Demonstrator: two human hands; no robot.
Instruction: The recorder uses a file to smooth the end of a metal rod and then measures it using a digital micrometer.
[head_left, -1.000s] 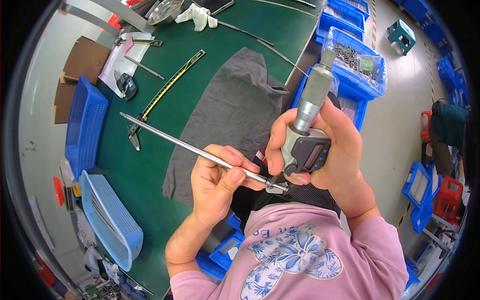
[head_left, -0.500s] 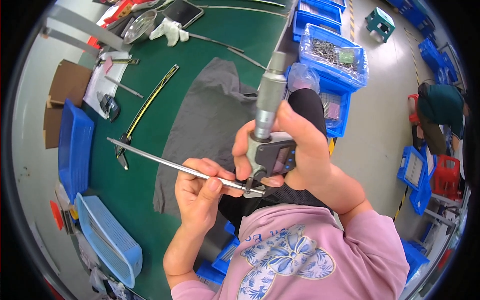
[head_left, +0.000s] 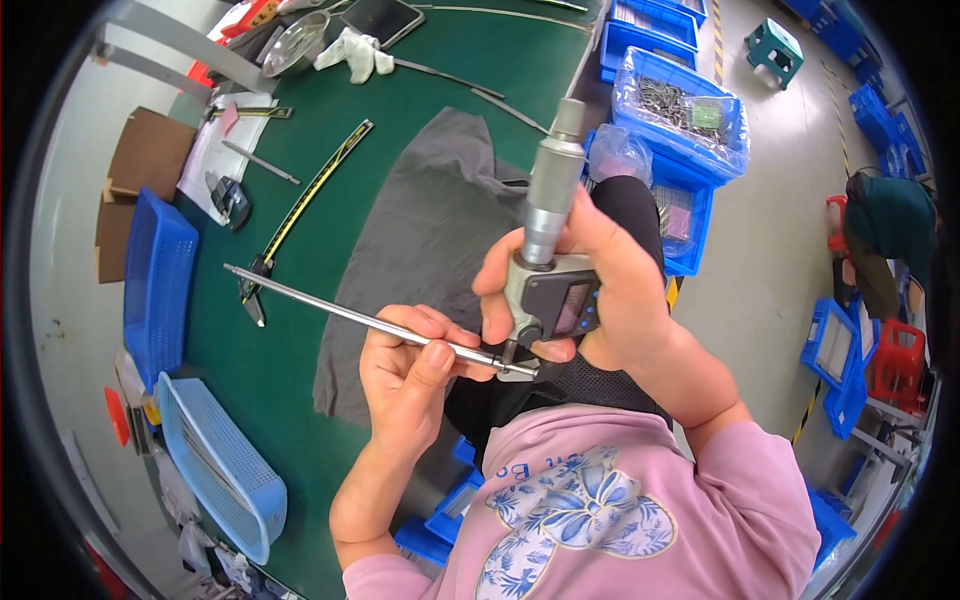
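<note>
My left hand pinches a slim, shiny metal rod between thumb and fingers. The rod slants across the view, its narrow stepped tip over the table and its other end at the jaws of a digital micrometer. Wrapped around the micrometer's frame is my right hand, the thimble pointing up and away from me. The rod's near end lies between the measuring faces; whether both touch it I cannot tell. Beneath the hands, a dark grey cloth drapes over the green table.
A digital caliper lies left of the cloth. Blue crates and a light-blue basket line the left edge. At right stand blue bins of metal parts. A co-worker bends over at far right, near a red stool.
The whole view has shifted slightly, things appearing a little further right and up. Both hands keep their hold on the rod and micrometer.
</note>
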